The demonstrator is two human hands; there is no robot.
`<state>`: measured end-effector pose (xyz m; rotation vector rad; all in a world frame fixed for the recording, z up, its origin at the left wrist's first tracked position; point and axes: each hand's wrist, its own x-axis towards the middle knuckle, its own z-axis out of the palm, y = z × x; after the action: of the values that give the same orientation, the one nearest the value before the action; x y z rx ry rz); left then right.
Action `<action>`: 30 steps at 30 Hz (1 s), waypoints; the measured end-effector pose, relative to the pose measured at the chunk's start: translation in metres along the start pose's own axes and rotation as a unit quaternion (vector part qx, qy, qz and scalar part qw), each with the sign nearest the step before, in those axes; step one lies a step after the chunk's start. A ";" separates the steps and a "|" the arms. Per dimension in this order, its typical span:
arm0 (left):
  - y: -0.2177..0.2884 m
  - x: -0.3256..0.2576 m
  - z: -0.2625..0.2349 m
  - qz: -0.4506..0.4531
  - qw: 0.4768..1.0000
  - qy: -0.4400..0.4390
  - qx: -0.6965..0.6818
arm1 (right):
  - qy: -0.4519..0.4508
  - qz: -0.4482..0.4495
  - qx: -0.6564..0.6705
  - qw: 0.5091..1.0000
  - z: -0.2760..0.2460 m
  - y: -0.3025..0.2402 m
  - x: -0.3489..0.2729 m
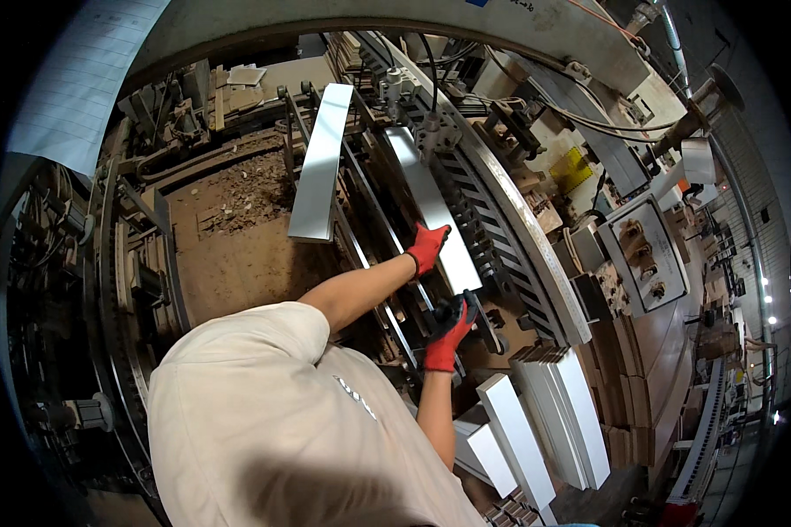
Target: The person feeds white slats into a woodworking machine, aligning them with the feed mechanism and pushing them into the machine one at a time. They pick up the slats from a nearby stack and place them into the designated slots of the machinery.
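A long, narrow white board (pixel 424 195) lies lengthwise on the machine's rails, beside a black toothed strip. My left hand (pixel 429 249), in a red glove, grips the board's left edge, its fingers bent over the top face. At the board's near end is my right hand (pixel 453 338), in a red glove with a black palm. Its fingers are curled at the end corner, and part of the grip is hidden. Another white board (pixel 321 167) rests across the rails to the left, with neither hand on it.
Wood chips (pixel 242 193) litter a brown surface at left. A stack of white boards (pixel 562 417) stands at lower right, near brown panels (pixel 646 378). A metal beam (pixel 518 202) with clamps and hoses runs along the board's right. A lined paper sheet (pixel 83 88) hangs at upper left.
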<state>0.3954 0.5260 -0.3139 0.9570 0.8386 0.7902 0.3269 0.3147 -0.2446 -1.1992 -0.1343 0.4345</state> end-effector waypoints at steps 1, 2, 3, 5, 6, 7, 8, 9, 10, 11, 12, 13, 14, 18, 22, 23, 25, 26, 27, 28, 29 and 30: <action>0.021 -0.037 0.014 -0.030 0.999 0.012 0.020 | 0.017 -0.002 -0.003 1.000 -0.010 -0.007 -0.013; 0.054 -0.076 0.020 -0.053 0.997 0.031 0.039 | 0.013 -0.036 -0.018 0.999 -0.022 -0.007 -0.024; 0.053 -0.072 0.005 0.011 0.991 0.088 0.098 | -0.022 -0.063 -0.031 0.997 -0.020 -0.006 -0.033; 0.065 -0.085 -0.028 0.076 0.982 0.085 0.148 | 0.013 -0.154 -0.115 0.981 -0.027 0.008 -0.040; 0.083 -0.104 -0.041 0.090 0.982 0.065 0.154 | 0.034 -0.181 -0.171 0.968 -0.034 0.009 -0.042; 0.109 -0.127 -0.054 0.078 0.989 0.028 0.123 | 0.055 -0.206 -0.223 0.951 -0.038 0.013 -0.043; 0.129 -0.142 -0.069 0.057 0.990 0.014 0.131 | 0.054 -0.186 -0.175 0.965 -0.040 0.017 -0.043; 0.141 -0.155 -0.082 0.052 0.997 0.009 0.061 | 0.031 -0.156 -0.138 0.977 -0.034 0.014 -0.046; 0.153 -0.166 -0.096 0.062 0.996 0.007 0.065 | -0.002 -0.145 -0.129 0.981 -0.028 0.012 -0.048; 0.164 -0.174 -0.114 0.074 0.995 0.008 0.070 | -0.037 -0.133 -0.116 0.984 -0.010 0.001 -0.056; 0.170 -0.177 -0.127 0.082 0.995 -0.001 0.053 | -0.057 -0.102 -0.117 0.986 0.012 -0.016 -0.069; 0.180 -0.180 -0.133 0.073 0.996 0.016 0.054 | -0.082 -0.154 -0.171 0.970 0.025 -0.020 -0.072; 0.194 -0.181 -0.142 0.076 0.995 0.013 0.070 | -0.100 -0.133 -0.159 0.973 0.040 -0.024 -0.077; 0.243 -0.150 -0.182 0.095 0.991 0.014 0.089 | -0.169 -0.101 -0.105 0.975 0.076 0.002 -0.083; 0.274 -0.103 -0.211 0.127 0.973 0.048 0.188 | -0.224 -0.052 -0.090 0.969 0.113 0.000 -0.100; 0.269 -0.082 -0.222 0.182 0.964 0.039 0.192 | -0.242 -0.050 -0.092 0.965 0.122 -0.002 -0.105; 0.246 -0.033 -0.255 0.286 0.937 0.025 0.199 | -0.245 -0.056 -0.102 0.963 0.130 0.020 -0.105; 0.249 -0.024 -0.260 0.208 0.964 -0.022 0.164 | -0.263 -0.035 -0.090 0.960 0.138 0.016 -0.110; 0.249 -0.017 -0.264 0.173 0.962 -0.022 0.212 | -0.280 -0.016 -0.079 0.957 0.147 0.011 -0.115; 0.247 -0.010 -0.265 0.139 0.956 -0.023 0.258 | -0.279 -0.003 -0.080 0.957 0.151 0.018 -0.115; 0.239 -0.001 -0.267 0.103 0.946 -0.027 0.305 | -0.274 0.009 -0.081 0.958 0.152 0.027 -0.113; 0.211 0.017 -0.287 0.138 0.916 0.044 0.375 | -0.282 0.026 -0.080 0.956 0.159 0.038 -0.116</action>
<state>0.1122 0.7221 -0.2210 1.7618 1.1317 0.7591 0.1600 0.4190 -0.2064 -1.2101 -0.6414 0.8195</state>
